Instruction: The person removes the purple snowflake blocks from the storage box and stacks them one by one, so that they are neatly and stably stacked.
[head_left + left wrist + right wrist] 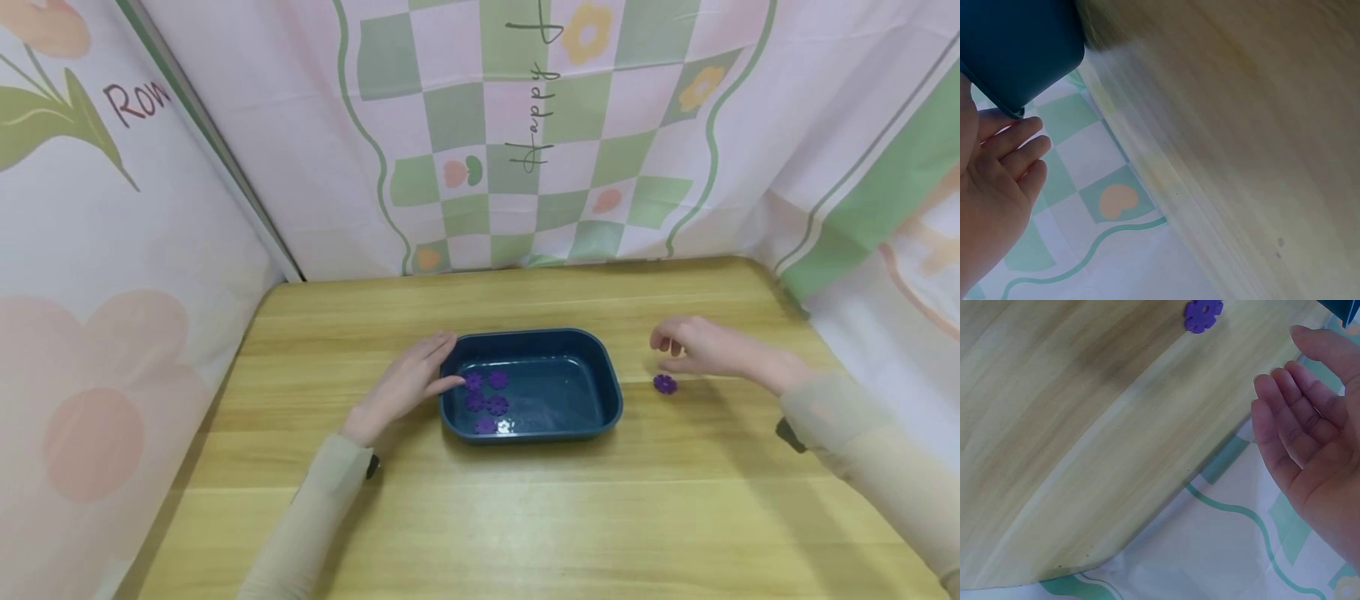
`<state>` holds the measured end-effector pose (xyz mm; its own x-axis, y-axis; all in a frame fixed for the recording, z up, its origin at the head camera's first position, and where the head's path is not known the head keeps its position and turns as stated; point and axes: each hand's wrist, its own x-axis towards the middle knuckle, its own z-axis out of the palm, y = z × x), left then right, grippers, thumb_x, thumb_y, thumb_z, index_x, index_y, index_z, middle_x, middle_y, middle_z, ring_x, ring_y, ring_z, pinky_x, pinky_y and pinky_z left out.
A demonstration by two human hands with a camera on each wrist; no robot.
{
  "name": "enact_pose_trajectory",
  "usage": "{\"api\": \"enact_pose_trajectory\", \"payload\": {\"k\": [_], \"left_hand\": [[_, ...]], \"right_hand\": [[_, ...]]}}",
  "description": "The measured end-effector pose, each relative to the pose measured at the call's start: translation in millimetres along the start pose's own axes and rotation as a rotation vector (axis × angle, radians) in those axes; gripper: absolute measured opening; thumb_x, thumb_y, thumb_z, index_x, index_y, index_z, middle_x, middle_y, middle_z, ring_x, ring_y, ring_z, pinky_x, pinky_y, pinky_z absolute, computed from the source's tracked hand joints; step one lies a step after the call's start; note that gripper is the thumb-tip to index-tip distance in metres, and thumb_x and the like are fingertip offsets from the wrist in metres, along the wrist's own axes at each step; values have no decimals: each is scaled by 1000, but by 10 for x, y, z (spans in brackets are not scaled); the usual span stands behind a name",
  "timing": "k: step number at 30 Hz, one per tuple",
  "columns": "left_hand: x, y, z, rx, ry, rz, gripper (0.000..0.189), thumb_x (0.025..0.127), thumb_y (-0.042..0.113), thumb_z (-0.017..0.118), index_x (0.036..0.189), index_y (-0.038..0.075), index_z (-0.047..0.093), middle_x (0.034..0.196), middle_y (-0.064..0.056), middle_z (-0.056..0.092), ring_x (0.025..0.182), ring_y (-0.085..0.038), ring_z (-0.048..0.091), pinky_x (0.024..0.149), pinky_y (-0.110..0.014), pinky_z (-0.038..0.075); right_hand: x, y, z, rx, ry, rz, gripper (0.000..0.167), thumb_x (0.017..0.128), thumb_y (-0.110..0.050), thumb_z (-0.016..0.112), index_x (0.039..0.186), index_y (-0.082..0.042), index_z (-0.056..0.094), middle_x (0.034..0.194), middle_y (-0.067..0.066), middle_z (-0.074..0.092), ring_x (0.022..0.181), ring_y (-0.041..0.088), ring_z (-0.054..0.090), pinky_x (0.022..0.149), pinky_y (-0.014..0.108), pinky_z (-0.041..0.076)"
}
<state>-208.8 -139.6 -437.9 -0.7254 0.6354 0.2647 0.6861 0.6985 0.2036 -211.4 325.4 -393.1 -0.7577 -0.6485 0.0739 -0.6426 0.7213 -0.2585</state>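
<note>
A dark blue rectangular bin (pixel 540 438) stands on the wooden table, and several purple notched plastic discs (pixel 497 405) lie in its left part. My left hand (pixel 405 383) touches the bin's left rim, fingers fairly straight at the far corner, thumb reaching over the edge. In the left wrist view the fingers of that hand (pixel 1004 162) are beside the bin's rim (pixel 1013 112). One more purple notched disc (pixel 664 384) lies on the table right of the bin. Just above and beyond it, my right hand (pixel 701 346) hovers with loosely bent fingers, holding nothing.
A pale spot (pixel 504 426) shows among the discs in the bin; whether it is a white piece or glare I cannot tell. The wooden table (pixel 525 517) ends at a patterned curtain (pixel 555 167) behind, with more printed cloth at left and right.
</note>
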Motion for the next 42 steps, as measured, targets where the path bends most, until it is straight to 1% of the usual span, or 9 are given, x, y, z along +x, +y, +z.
{"api": "enact_pose_trajectory", "payload": {"k": [6,13,16,19,25,31,35,42], "left_hand": [[-7,-8,7,-1,-5,-7,70,96,46,60,146,-2,45,150,-20,49,141,-33,47,119,-45,39],[-4,-17,21,11,20,11,70,95,44,62,145,-2,47,148,-21,51,139,-34,49,117,-46,41],[3,-17,22,16,22,12,70,95,44,62,145,-2,47,147,-21,51,138,-34,49,117,-45,42],[5,-14,18,15,17,8,70,95,45,62,144,-2,47,147,-21,51,139,-34,49,118,-45,41],[5,-8,11,13,9,0,70,95,45,62,145,-2,47,148,-20,51,139,-33,49,118,-44,41],[3,-15,23,21,15,6,71,94,45,63,144,-2,48,148,-20,51,138,-33,50,118,-44,41],[1,-15,17,16,8,1,69,95,45,62,144,-2,47,148,-19,51,139,-33,49,118,-43,41],[4,-3,7,17,10,6,69,95,44,62,144,-3,47,148,-20,51,139,-34,49,118,-44,41]], "right_hand": [[79,-20,-41,-4,7,-29,20,76,-4,80,91,-3,67,85,5,67,71,15,64,63,27,59],[163,-52,-112,-9,-25,16,19,79,-7,79,93,-5,67,88,5,68,76,15,65,67,29,60],[188,-75,-136,-5,-35,22,18,80,-8,78,94,-6,67,89,4,68,77,15,65,68,29,60],[217,-104,-149,-6,-37,18,18,80,-8,78,94,-7,67,89,1,67,77,13,64,67,27,59],[279,-184,-181,-13,-45,6,18,80,-9,79,94,-8,68,89,1,67,77,12,64,67,24,58],[323,-225,-213,-17,-35,-20,18,80,-8,79,94,-7,68,89,0,67,77,11,64,67,26,59],[354,-254,-241,-15,-23,-39,18,80,-8,79,95,-7,67,90,-1,67,78,11,64,67,26,59],[421,-388,-291,-25,-30,-50,17,81,-9,78,95,-9,68,90,-2,66,79,11,63,68,27,59]]}}
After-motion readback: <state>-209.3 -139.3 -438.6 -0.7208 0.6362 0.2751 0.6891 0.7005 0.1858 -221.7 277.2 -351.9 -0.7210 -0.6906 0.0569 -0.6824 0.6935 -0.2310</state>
